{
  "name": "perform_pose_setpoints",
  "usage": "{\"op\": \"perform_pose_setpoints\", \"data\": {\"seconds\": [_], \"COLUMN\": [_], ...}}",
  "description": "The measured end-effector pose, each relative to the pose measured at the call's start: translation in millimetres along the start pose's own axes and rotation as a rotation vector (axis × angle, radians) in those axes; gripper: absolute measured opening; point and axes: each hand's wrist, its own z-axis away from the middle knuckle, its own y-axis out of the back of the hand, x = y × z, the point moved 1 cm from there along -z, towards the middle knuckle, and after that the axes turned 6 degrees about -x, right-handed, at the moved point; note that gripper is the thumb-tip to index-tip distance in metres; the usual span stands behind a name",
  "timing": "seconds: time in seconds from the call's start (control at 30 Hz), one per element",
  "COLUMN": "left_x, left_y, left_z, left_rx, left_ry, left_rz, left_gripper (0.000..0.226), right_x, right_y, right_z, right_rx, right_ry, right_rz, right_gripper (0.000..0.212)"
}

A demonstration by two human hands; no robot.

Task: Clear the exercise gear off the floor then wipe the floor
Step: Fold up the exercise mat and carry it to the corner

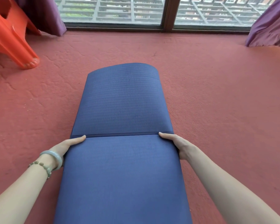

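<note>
I am looking down from the head camera at the blue mat [121, 178], which is lying lengthwise on the red carpet [217, 102] and running away from me between both forearms. Its near part is sitting as an upper layer over the stretch beyond it, ending in a straight edge across the mat's width.

The left hand [68, 145] is gripping the left corner of that edge. Its thumb is lying flat on top and pointing inward along the edge, while the fingers are going under the mat where I cannot see them. On that wrist a pale bangle [55, 158] and a beaded bracelet [43, 167] are sitting side by side.

The right hand [178, 145] is mirroring it at the right corner, thumb on top and fingers tucked out of sight beneath, so each hand is pinching the mat's layer.

Past the hands, the ribbed lower layer is lying on the carpet, and its far end is showing a rounded outline.

Further off, an orange plastic stool [11, 42] is standing at the left. Purple curtains [44, 15] are hanging down to the floor at both sides of a wide window [113, 10], through which a building's facade is showing.
</note>
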Motion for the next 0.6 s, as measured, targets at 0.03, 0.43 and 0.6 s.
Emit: {"op": "perform_pose_setpoints", "data": {"seconds": [0.03,0.43,0.6], "left_x": [-1.8,100.9,198.0], "left_y": [0.0,13.0,3.0], "left_z": [3.1,132.5,269.0], "left_rx": [-0.011,0.113,0.085], "left_ry": [0.007,-0.267,-0.316], "left_rz": [0.006,-0.009,-0.030], "left_gripper": [0.020,0.012,0.015], "right_x": [1.7,-91.6,-172.9], "right_y": [0.3,-67.1,-108.4], "right_z": [-0.8,120.9,263.0], "right_rx": [0.003,0.048,0.041], "right_ry": [-0.011,0.213,0.294], "right_rz": [0.002,0.066,0.074], "right_gripper": [0.029,0.038,0.038]}}
